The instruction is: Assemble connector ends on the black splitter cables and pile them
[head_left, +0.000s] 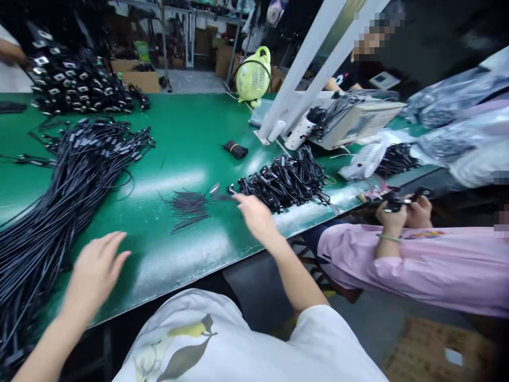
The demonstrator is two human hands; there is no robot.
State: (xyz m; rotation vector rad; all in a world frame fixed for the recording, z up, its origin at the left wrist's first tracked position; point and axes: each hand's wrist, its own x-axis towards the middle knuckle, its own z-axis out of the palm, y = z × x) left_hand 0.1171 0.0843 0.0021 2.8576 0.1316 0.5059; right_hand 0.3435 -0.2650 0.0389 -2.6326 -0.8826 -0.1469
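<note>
My left hand (95, 268) hovers near the table's front edge, thumb and fingers apart and holding nothing. Left of it lies a thick sheaf of long black cables (79, 175). My right hand (256, 217) has its fingers drawn together beside a heap of tied black cables (282, 183). At its fingertips is a blurred dark piece with a silvery end (214, 188), seemingly pinched; its exact kind is unclear. Between my hands, thin black ties (189, 208) are spread loose on the green table (167, 270).
A banded black bundle (235, 149) lies farther back, near a green fan (253, 77). White posts (298, 74) rise from the table. More cables with connectors (79, 79) are piled at far left. A co-worker in a pink sleeve (417, 260) handles black items on the right.
</note>
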